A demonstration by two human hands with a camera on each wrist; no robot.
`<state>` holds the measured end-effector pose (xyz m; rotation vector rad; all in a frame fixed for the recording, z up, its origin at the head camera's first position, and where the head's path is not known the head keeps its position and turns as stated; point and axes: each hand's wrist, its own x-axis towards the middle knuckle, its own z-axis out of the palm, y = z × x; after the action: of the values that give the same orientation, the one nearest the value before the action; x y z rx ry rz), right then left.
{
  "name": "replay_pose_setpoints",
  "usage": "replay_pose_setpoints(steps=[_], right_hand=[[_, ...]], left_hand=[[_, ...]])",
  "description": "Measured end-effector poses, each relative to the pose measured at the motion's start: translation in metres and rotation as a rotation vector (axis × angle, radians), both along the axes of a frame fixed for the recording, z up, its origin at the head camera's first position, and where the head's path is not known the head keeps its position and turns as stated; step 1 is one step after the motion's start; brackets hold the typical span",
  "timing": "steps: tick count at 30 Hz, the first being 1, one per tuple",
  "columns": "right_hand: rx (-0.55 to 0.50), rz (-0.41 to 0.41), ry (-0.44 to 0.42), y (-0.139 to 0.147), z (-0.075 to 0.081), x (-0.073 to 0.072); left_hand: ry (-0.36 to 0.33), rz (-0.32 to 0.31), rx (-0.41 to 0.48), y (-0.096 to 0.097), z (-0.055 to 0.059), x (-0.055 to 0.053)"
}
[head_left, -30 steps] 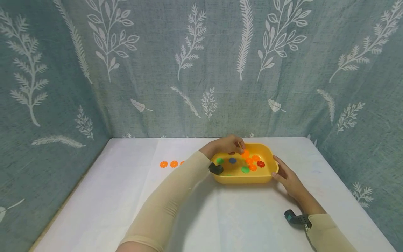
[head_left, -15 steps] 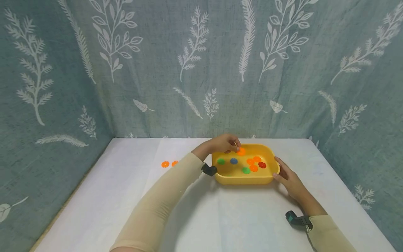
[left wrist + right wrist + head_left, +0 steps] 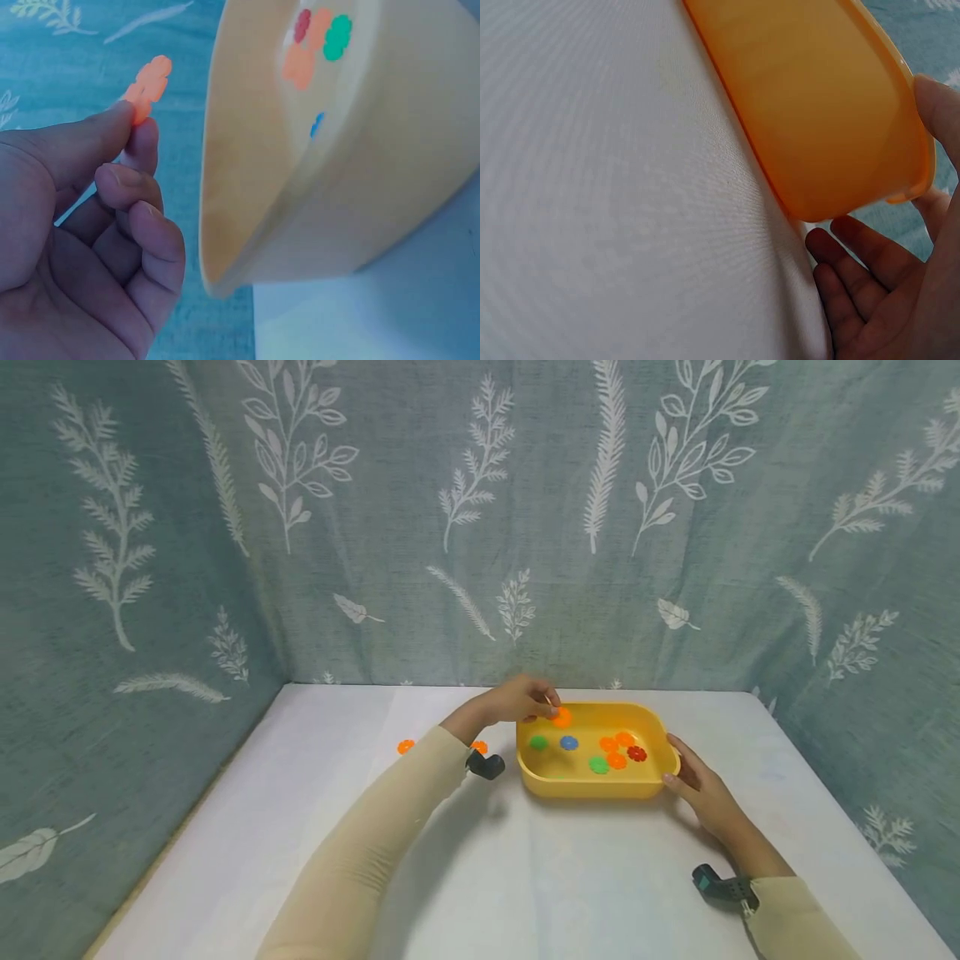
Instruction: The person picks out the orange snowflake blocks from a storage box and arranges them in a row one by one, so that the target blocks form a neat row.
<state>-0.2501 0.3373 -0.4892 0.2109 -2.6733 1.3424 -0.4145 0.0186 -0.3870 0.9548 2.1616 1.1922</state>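
My left hand (image 3: 519, 700) pinches an orange flower-shaped disc (image 3: 562, 718) between thumb and forefinger, above the back left corner of a yellow plastic tub (image 3: 592, 789). In the left wrist view the disc (image 3: 150, 86) stands on edge at the fingertips, beside the tub wall and apart from it; the other fingers are curled. My right hand (image 3: 701, 785) holds the tub's right end, thumb on the rim. The right wrist view shows its lower fingers (image 3: 870, 262) by the tub's base. Inside lie several orange discs (image 3: 617, 761), a red disc (image 3: 637, 753), green discs (image 3: 598, 765) and a blue disc (image 3: 568, 742).
Orange discs (image 3: 406, 747) lie on the white table (image 3: 600, 885) left of the tub; my left forearm hides part of that area. A leaf-patterned teal curtain (image 3: 420, 527) encloses the back and sides. Each wrist wears a dark camera (image 3: 486, 766).
My left hand has moved left with the orange disc, from over the tub's inside to its back left rim. The right hand keeps its hold on the tub. The head view has shifted slightly.
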Motion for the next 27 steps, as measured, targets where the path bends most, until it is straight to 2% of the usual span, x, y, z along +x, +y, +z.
replay_pose_setpoints(steps=[14,22,27], right_hand=[[0.009,-0.008,-0.005,0.006,0.001,0.001],[-0.004,0.002,0.001,0.000,0.004,0.001],[-0.006,-0.002,-0.012,-0.002,0.001,0.001]], left_hand=[[0.069,0.053,-0.022,-0.032,0.003,0.000],[0.040,0.124,-0.033,-0.061,-0.006,0.001],[0.022,0.134,-0.051,-0.076,-0.009,0.002]])
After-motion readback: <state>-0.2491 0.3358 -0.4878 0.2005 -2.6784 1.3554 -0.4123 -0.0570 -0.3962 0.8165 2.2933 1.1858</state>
